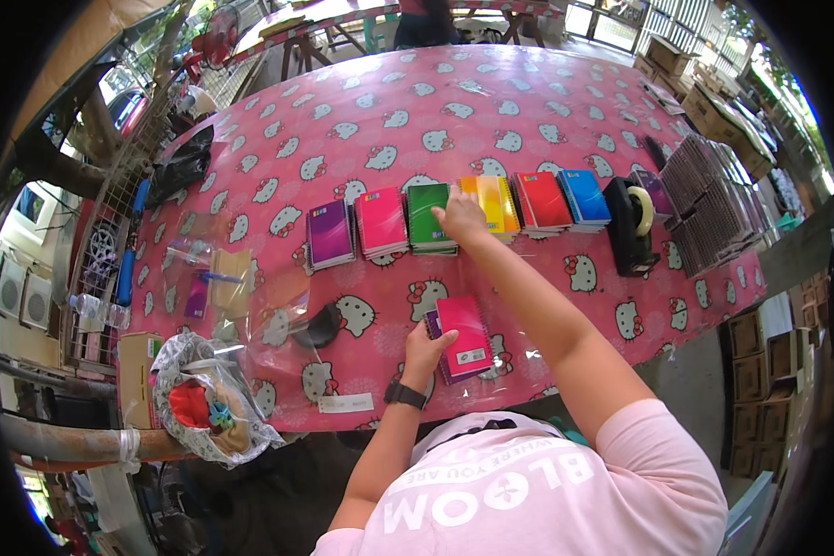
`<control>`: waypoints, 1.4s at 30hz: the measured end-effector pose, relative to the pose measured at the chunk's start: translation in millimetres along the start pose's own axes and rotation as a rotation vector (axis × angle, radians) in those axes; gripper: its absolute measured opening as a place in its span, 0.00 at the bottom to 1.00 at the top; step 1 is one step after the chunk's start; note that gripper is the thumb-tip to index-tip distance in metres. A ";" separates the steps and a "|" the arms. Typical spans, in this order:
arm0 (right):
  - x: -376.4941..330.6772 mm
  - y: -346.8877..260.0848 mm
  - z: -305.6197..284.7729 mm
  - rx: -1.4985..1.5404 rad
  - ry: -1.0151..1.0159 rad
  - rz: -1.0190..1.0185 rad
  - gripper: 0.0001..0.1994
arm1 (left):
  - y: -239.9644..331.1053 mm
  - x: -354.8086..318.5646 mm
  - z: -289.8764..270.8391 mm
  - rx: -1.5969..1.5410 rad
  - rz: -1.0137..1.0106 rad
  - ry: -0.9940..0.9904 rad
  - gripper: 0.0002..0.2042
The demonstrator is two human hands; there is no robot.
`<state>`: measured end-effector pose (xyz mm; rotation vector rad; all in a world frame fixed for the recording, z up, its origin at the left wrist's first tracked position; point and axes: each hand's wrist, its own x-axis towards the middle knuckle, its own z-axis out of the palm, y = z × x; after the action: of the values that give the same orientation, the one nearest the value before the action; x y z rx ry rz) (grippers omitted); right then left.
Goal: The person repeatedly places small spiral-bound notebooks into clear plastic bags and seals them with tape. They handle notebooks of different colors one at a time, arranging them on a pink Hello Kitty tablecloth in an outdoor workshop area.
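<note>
Near the front edge of the table, my left hand [426, 350] is closed on a pink spiral notebook [465, 324] lying over a purple notebook [432, 323]. My right hand [461, 219] reaches forward with fingers apart, over the right side of the green notebook stack [426, 221] and the edge of the yellow notebook stack [494, 206]; its fingertips partly cover both. In the same row stand a purple stack [331, 233], a pink stack [380, 222], a red stack [541, 201] and a blue stack [584, 197].
A black tape dispenser [632, 227] stands right of the row, beside tall piles of notebooks [713, 208]. Clear plastic [283, 278] and a dark round object [320, 326] lie at left. A patterned bag [204, 398] hangs by the left front corner, near a water bottle [100, 310].
</note>
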<state>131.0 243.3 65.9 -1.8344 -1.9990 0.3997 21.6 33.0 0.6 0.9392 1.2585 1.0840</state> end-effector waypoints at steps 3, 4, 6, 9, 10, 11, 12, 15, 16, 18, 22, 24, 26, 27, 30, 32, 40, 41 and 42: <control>24.0 -10.5 8.5 -0.064 -0.074 0.191 0.31 | -14.4 4.5 -7.8 -0.220 -0.078 -0.079 0.17; 30.5 -10.3 13.1 -0.097 -0.090 0.230 0.31 | -13.9 6.4 -8.5 -0.323 -0.112 -0.110 0.17; 42.9 -10.2 14.3 -0.124 -0.150 0.276 0.31 | -11.9 5.7 -7.4 -0.302 -0.104 -0.134 0.18; 41.4 -18.5 3.3 0.015 -0.146 0.276 0.33 | -13.6 1.6 -12.0 -0.283 -0.078 -0.128 0.18; 51.9 2.7 2.7 0.132 -0.139 0.281 0.32 | -16.1 5.6 -8.3 -0.268 -0.080 -0.165 0.18; 57.9 21.6 4.2 0.252 -0.132 0.284 0.32 | -17.3 9.9 -5.7 -0.251 -0.082 -0.197 0.18; 53.0 31.4 9.4 0.569 -0.056 0.159 0.24 | -14.4 10.9 -5.7 -0.277 -0.176 -0.187 0.18; -9.5 12.7 -18.6 0.778 -0.082 -0.344 0.20 | 1.0 5.4 -20.0 -0.447 -0.386 -0.138 0.27; -44.1 11.9 -29.5 0.709 -0.006 -0.530 0.18 | 5.9 5.5 -25.3 -0.539 -0.428 -0.174 0.32; -103.1 31.7 -33.5 0.492 -0.006 -0.803 0.16 | 14.7 9.4 -22.7 -0.526 -0.458 -0.240 0.48; -148.3 61.5 -42.2 0.196 -0.315 -0.898 0.19 | 7.3 7.5 -14.0 -0.289 -0.306 -0.090 0.24; -106.9 67.8 -48.2 0.310 -0.314 -0.696 0.16 | 1.8 8.0 -13.0 -0.224 -0.266 -0.068 0.23; -63.0 58.1 -63.9 0.557 -0.059 -0.034 0.12 | 0.3 7.6 -12.6 -0.217 -0.234 -0.067 0.23; -36.4 60.0 -64.6 0.329 0.083 0.021 0.19 | 2.4 6.4 -10.8 -0.224 -0.243 -0.067 0.22; 10.9 56.9 -54.0 -0.082 0.040 0.272 0.37 | 7.9 4.5 -10.8 -0.221 -0.246 -0.065 0.22; 26.6 60.3 -46.6 -0.251 -0.083 0.376 0.46 | 7.2 5.5 -9.9 -0.190 -0.211 -0.072 0.23; 36.6 40.5 -59.7 -0.341 -0.246 0.448 0.43 | 8.0 1.6 -10.3 -0.177 -0.242 -0.022 0.22; 36.2 37.6 -63.8 -0.331 -0.253 0.444 0.41 | 8.5 0.5 -10.7 -0.185 -0.217 -0.021 0.21; 38.2 52.5 -65.7 -0.236 -0.222 0.426 0.37 | 9.1 2.0 -9.1 -0.174 -0.214 -0.052 0.22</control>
<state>205.7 282.9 103.0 -2.4726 -1.8438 0.5262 11.6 36.9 8.0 0.6810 1.1729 0.9769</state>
